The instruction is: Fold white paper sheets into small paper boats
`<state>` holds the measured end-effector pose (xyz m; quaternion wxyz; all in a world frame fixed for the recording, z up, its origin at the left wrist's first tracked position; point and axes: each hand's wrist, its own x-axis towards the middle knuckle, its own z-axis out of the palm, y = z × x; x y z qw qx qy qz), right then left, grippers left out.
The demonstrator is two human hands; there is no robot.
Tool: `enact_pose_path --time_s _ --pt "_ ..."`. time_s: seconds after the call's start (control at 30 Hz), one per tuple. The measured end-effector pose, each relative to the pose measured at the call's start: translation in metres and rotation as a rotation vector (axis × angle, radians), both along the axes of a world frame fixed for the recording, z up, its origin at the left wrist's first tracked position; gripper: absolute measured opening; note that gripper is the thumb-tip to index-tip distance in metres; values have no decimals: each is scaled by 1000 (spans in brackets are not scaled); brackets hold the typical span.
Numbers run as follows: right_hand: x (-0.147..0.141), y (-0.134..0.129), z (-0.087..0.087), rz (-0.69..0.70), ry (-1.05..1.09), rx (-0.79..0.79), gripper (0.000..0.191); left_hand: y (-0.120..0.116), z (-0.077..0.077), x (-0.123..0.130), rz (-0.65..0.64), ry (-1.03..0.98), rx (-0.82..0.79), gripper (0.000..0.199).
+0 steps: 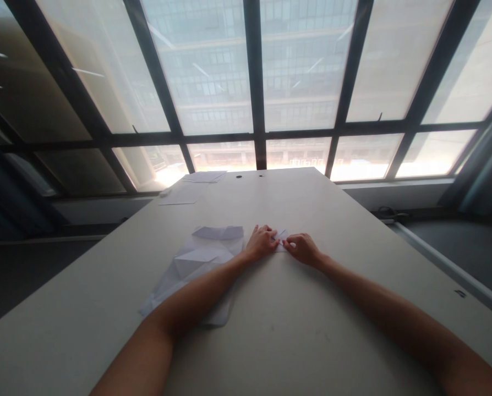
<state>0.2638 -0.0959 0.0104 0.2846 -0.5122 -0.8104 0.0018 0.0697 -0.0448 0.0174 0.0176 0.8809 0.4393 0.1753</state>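
Note:
A small folded white paper lies on the white table between my two hands. My left hand rests on its left side, fingers closed at the paper's edge. On the other side, my right hand has its fingers curled and pinches the paper's right part. Both hands meet near the middle of the table, with the fingertips a short way apart. Several creased white sheets lie to the left, partly under my left forearm.
More white sheets lie at the far left corner of the table, beside a small white object. Two dark holes show near the far edge. Large windows stand behind the table, with curtains at both sides.

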Motion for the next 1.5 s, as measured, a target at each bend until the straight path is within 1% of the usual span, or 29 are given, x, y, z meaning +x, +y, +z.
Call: enact_pose_path --time_s 0.07,0.13,0.2,0.27,0.4,0.47,0.53,0.6,0.67,0.93,1.0,1.1,1.23,1.4,1.5 --pt "0 2 -3 13 49 14 32 2 -2 0 -13 -7 -9 31" --pt "1 5 -6 56 91 29 27 3 -4 0 -28 -3 -17 30" --pt "1 8 -9 110 83 12 32 4 -5 0 -39 4 -23 30" --pt "2 10 -12 123 25 -44 38 5 -5 0 -45 5 -26 30" --pt "3 11 -12 73 -85 -159 42 5 -5 0 -76 -11 1 28" --pt "2 9 -10 38 -111 -194 43 3 -3 1 -127 -28 40 24" --pt "2 7 -7 4 -135 -215 44 0 -2 3 -208 -38 72 22" --pt "2 6 -5 -27 -154 -211 44 -4 0 6 -286 -44 82 21" --pt "2 5 -4 -55 -160 -188 43 -8 1 8 -334 -53 76 21" --pt "4 7 -4 -143 -156 -115 32 -8 1 7 -338 -84 -7 24" --pt "5 10 -7 -136 -134 -103 31 -7 0 7 -360 -100 -24 23" --pt "7 13 -12 -88 -99 -121 35 -7 -1 7 -397 -126 -53 20" --pt "8 13 -13 -47 -65 -166 38 -7 -1 7 -397 -139 -78 17" --pt "8 12 -12 -47 -44 -151 39 -8 2 6 -408 -134 -92 24" --pt "9 14 -12 -29 -83 -175 46 -10 3 4 -473 -149 -89 27"
